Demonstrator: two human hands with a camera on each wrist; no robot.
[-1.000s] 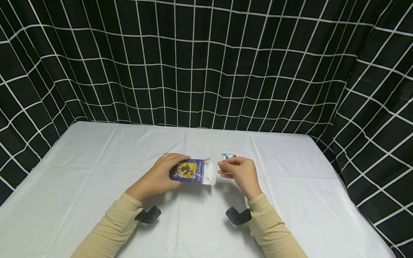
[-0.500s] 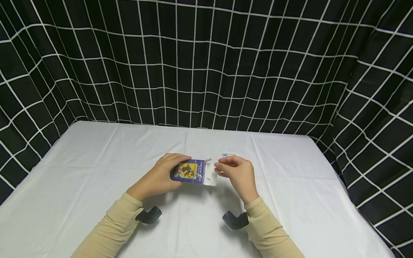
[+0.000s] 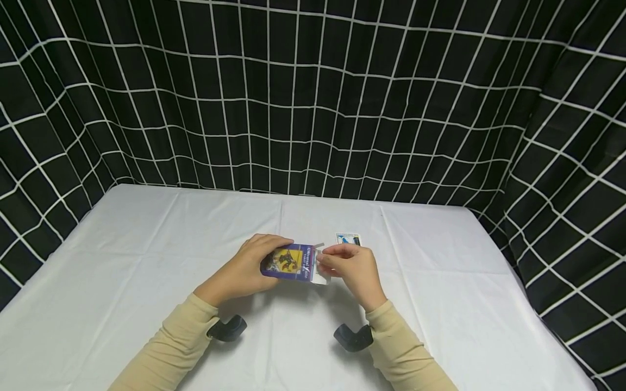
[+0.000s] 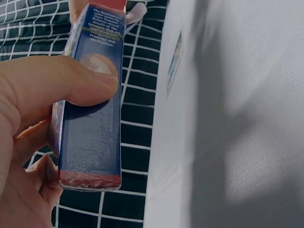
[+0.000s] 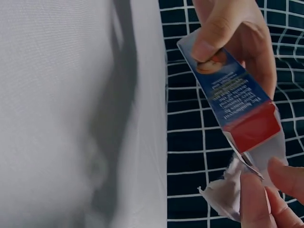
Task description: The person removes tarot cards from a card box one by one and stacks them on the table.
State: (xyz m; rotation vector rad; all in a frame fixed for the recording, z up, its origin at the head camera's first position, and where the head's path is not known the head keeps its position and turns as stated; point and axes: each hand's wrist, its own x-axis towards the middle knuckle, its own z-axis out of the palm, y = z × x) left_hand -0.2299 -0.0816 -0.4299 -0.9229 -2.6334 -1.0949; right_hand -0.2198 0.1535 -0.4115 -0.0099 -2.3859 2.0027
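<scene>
A blue tarot card box [image 3: 288, 262] with a yellow picture lies in my left hand [image 3: 246, 266], held above the white table. In the left wrist view the thumb [image 4: 95, 80] presses along its narrow side, with the other fingers behind it. The box's right end is open, and its white flap [image 3: 319, 278] sticks out. My right hand [image 3: 354, 269] has its thumb and fingertips right at this open end. In the right wrist view those fingertips [image 5: 255, 197] overlap the torn white flap edge; I cannot tell whether they pinch it.
A small white card [image 3: 348, 239] with a blue print lies on the white tablecloth [image 3: 430, 244], just beyond the right hand. Black cloth with a white grid [image 3: 293, 108] hangs behind the table and at its sides. Dark curved pieces [image 3: 353, 338] stick out from both wrists.
My right hand has moved left, bringing its fingertips from beside the flap to the box's open end. The left hand and box have shifted slightly right and nearer.
</scene>
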